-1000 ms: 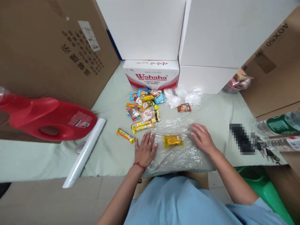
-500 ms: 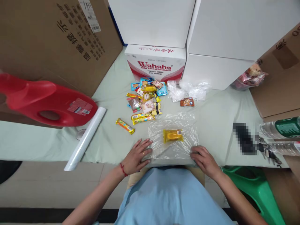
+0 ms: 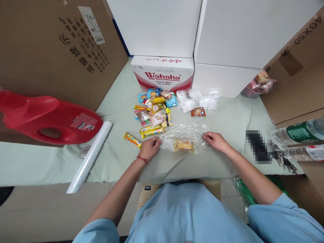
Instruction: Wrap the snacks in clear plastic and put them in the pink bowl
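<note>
A sheet of clear plastic wrap (image 3: 164, 145) is stretched between my two hands, its near part folded up over a yellow packaged snack (image 3: 184, 145). My left hand (image 3: 150, 149) pinches the wrap's left side, close to a yellow-orange snack bar (image 3: 132, 139) on the cloth. On the other side, my right hand (image 3: 215, 141) grips the right edge between closed fingers. Through the film the snack shows slightly hazy. Beyond the wrap lies a pile of wrapped snacks (image 3: 157, 118), with a brown snack packet (image 3: 198, 111) to its right.
Crumpled plastic-wrapped bundles (image 3: 187, 103) sit before the white boxes (image 3: 227, 81) and the Wahaha carton (image 3: 163, 76). At left are a red jug (image 3: 63, 125) and a white roll (image 3: 89, 157). Keys (image 3: 286, 162) and plastic bottles (image 3: 301, 133) lie at right.
Both hands have gone from resting open at the wrap's near corners to pinching it. They have moved away from me, drawing the near edge up over the snack.
</note>
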Demonstrator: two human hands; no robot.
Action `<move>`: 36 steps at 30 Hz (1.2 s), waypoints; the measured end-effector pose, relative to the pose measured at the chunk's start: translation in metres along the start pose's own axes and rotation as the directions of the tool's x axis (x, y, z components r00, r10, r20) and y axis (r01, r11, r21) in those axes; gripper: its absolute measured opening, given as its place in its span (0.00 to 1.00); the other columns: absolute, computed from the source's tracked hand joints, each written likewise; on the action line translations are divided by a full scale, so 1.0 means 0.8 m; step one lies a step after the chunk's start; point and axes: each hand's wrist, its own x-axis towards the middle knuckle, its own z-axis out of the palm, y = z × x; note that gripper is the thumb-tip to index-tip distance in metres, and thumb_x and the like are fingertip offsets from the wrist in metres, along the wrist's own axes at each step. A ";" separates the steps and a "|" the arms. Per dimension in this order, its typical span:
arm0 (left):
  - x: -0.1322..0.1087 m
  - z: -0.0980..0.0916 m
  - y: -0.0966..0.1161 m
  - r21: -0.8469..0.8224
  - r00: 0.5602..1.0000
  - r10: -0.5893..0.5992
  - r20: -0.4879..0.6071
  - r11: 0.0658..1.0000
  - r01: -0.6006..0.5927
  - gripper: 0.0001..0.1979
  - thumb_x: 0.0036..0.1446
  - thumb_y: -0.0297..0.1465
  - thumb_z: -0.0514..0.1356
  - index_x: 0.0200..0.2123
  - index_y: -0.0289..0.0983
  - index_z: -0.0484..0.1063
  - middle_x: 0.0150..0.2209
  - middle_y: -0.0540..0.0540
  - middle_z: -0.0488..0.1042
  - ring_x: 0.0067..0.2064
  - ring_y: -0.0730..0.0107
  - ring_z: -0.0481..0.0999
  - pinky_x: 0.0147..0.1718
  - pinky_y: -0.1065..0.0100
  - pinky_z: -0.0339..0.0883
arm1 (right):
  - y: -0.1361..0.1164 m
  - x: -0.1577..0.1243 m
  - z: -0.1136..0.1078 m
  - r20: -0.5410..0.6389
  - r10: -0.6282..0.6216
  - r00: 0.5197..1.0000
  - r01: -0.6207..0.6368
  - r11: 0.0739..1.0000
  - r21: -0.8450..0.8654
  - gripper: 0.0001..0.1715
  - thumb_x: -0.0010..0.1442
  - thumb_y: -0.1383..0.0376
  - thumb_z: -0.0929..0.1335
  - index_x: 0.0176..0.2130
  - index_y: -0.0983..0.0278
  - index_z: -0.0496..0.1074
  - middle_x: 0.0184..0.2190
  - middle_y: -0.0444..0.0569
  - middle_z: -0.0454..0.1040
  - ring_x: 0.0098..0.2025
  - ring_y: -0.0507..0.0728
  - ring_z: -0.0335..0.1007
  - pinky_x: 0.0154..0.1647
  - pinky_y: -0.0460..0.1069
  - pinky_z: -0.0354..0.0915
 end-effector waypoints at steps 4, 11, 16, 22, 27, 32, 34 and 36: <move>0.010 0.009 0.002 0.008 0.997 -0.064 -0.050 0.998 0.064 0.18 0.59 0.45 0.52 0.28 0.40 0.71 0.23 0.50 0.71 0.26 0.67 0.67 0.27 0.68 0.52 | -0.025 -0.005 -0.004 -0.260 -0.154 0.953 0.070 0.950 -0.305 0.16 0.69 0.62 0.63 0.43 0.62 0.79 0.41 0.56 0.77 0.45 0.63 0.71 0.48 0.56 0.68; 0.013 0.003 0.004 -0.019 0.990 -0.092 -0.106 0.996 0.091 0.19 0.60 0.46 0.52 0.33 0.39 0.75 0.24 0.48 0.74 0.28 0.64 0.72 0.29 0.66 0.60 | -0.100 -0.013 0.056 0.185 -0.532 0.827 0.563 0.785 -0.259 0.19 0.71 0.64 0.63 0.57 0.57 0.75 0.52 0.53 0.76 0.49 0.61 0.70 0.47 0.54 0.71; -0.040 0.007 0.020 0.060 0.911 -0.071 -0.405 0.993 0.104 0.20 0.66 0.42 0.50 0.45 0.36 0.75 0.43 0.36 0.77 0.49 0.51 0.73 0.50 0.52 0.65 | -0.093 0.004 0.094 0.138 -0.421 0.897 0.442 0.835 -0.328 0.24 0.72 0.61 0.63 0.64 0.57 0.70 0.63 0.55 0.69 0.58 0.65 0.68 0.54 0.59 0.71; -0.094 0.054 0.066 0.296 0.856 0.425 -0.295 0.892 -0.341 0.17 0.67 0.34 0.52 0.53 0.45 0.76 0.50 0.42 0.80 0.45 0.58 0.75 0.48 0.54 0.66 | -0.097 0.001 0.094 0.139 -0.410 0.901 0.433 0.856 -0.283 0.24 0.71 0.62 0.64 0.64 0.60 0.69 0.62 0.59 0.71 0.60 0.66 0.68 0.58 0.62 0.70; -0.057 0.074 0.098 0.360 0.929 0.341 -0.144 0.893 -0.272 0.22 0.69 0.36 0.48 0.60 0.44 0.72 0.57 0.42 0.78 0.48 0.54 0.73 0.47 0.51 0.64 | -0.094 0.004 0.089 0.157 -0.402 0.902 0.429 0.872 -0.237 0.24 0.70 0.64 0.65 0.63 0.65 0.69 0.62 0.62 0.71 0.62 0.66 0.67 0.62 0.63 0.66; -0.019 0.072 0.068 0.245 0.961 0.116 -0.249 0.968 -0.053 0.22 0.68 0.39 0.50 0.59 0.41 0.73 0.61 0.43 0.75 0.53 0.50 0.72 0.51 0.49 0.65 | -0.078 0.010 0.085 0.134 -0.441 0.888 0.455 0.884 -0.107 0.27 0.70 0.63 0.64 0.66 0.64 0.65 0.63 0.60 0.70 0.63 0.64 0.67 0.64 0.60 0.65; -0.005 0.065 0.047 0.144 0.954 0.048 -0.296 0.990 -0.005 0.22 0.67 0.38 0.50 0.58 0.39 0.73 0.60 0.41 0.75 0.56 0.51 0.73 0.54 0.50 0.66 | -0.073 0.010 0.087 0.123 -0.441 0.889 0.453 0.885 -0.110 0.28 0.71 0.62 0.64 0.67 0.63 0.65 0.64 0.59 0.69 0.65 0.64 0.66 0.65 0.61 0.64; 0.002 0.056 0.030 0.090 0.944 0.003 -0.331 0.996 0.028 0.21 0.65 0.36 0.51 0.56 0.37 0.74 0.58 0.39 0.76 0.57 0.52 0.73 0.57 0.51 0.66 | -0.070 0.011 0.088 0.117 -0.441 0.890 0.453 0.884 -0.112 0.27 0.71 0.61 0.63 0.67 0.61 0.65 0.65 0.59 0.69 0.65 0.64 0.66 0.64 0.62 0.65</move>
